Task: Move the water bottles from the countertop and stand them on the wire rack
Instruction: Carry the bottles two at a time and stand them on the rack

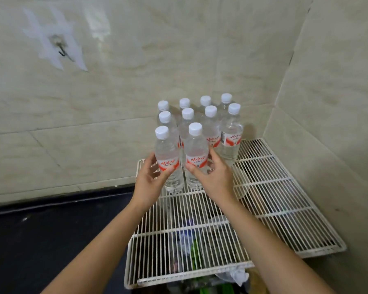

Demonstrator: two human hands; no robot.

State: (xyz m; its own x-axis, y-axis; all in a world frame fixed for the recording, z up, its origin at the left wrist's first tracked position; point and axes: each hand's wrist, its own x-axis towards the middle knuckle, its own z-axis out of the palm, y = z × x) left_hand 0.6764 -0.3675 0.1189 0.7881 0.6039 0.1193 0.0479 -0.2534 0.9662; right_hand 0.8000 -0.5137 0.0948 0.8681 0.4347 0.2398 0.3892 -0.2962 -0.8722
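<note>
Several clear water bottles with white caps and red labels stand upright in rows at the back of the white wire rack (274, 200). The two nearest stand side by side at the front of the group. My left hand (151, 181) wraps the front left bottle (168, 158) at its label. My right hand (215, 177) grips the front right bottle (197, 158) the same way. Both bottles rest with their bases on the rack wires. The back rows (210, 122) stand close against the tiled wall.
A dark countertop (51, 230) lies to the left of the rack. Tiled walls close the corner behind and to the right. Under the rack show bags and green items (191, 247). The rack's front and right parts (285, 219) carry no bottles.
</note>
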